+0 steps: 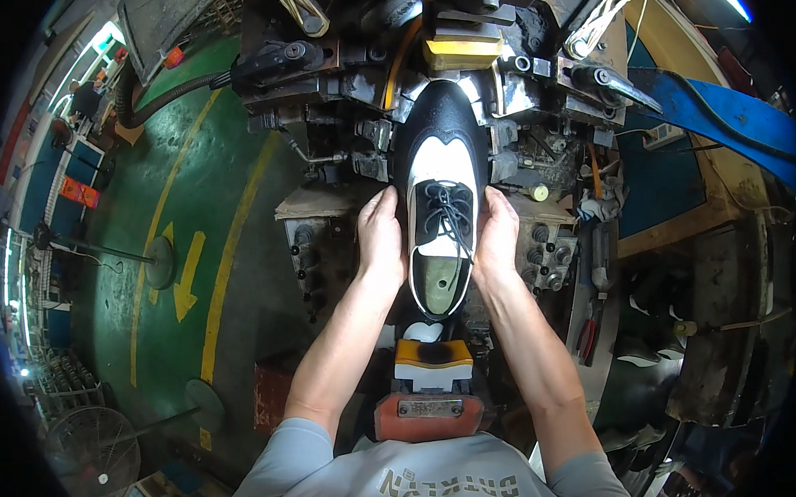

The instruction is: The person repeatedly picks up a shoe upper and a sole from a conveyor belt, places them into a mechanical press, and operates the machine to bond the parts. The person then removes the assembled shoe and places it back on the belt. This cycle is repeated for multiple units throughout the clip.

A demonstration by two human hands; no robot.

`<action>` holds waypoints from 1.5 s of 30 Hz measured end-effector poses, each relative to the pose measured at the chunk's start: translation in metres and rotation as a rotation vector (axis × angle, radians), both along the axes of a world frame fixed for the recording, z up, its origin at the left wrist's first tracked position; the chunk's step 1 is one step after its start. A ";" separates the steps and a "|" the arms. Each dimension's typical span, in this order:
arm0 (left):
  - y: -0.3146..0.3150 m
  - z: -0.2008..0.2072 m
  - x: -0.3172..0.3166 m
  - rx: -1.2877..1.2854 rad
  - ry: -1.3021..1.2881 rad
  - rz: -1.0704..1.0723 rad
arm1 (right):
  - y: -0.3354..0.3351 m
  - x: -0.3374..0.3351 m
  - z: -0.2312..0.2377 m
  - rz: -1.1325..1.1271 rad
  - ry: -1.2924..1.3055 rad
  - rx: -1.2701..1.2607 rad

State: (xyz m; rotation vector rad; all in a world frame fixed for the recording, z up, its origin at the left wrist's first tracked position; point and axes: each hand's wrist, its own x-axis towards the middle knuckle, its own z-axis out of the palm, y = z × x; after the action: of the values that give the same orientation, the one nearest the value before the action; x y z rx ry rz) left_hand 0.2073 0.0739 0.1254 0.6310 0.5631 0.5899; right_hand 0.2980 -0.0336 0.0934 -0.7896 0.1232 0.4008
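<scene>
Shoe [433, 162], black toe [445, 106] pointing into the machine's [360, 85] middle.
Left hand [383, 235] and right hand [498, 239] grasp the shoe's two sides, at the machine's near side; at the machine's centre, a yellow pad [462, 54] sits just beyond the toe.

Upside-down tan lettering [390, 482] crosses the chest of the grey T-shirt [355, 462]; yellow arrows [189, 272] mark the green floor [198, 189].

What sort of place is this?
Probably a shoe factory: a black-and-white lace-up shoe with an olive-green foot-shaped last inside sits at a bulky dark metal machine, and the green painted floor carries broad yellow arrows.
</scene>
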 end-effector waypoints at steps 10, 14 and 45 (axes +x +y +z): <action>-0.005 0.006 -0.002 0.108 0.224 -0.182 | 0.006 -0.008 0.017 0.119 0.004 -0.091; -0.007 -0.002 0.000 0.171 0.067 -0.159 | 0.005 -0.015 0.031 0.240 -0.183 -0.233; 0.005 -0.082 -0.125 0.864 0.389 0.166 | -0.237 -0.022 -0.228 -0.153 0.113 -1.016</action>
State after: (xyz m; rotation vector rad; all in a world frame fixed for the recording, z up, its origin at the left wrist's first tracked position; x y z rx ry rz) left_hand 0.0823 0.0787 0.0432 1.5480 0.7222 0.8787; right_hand 0.2759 -0.2710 -0.1348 -1.7433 0.5137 0.2173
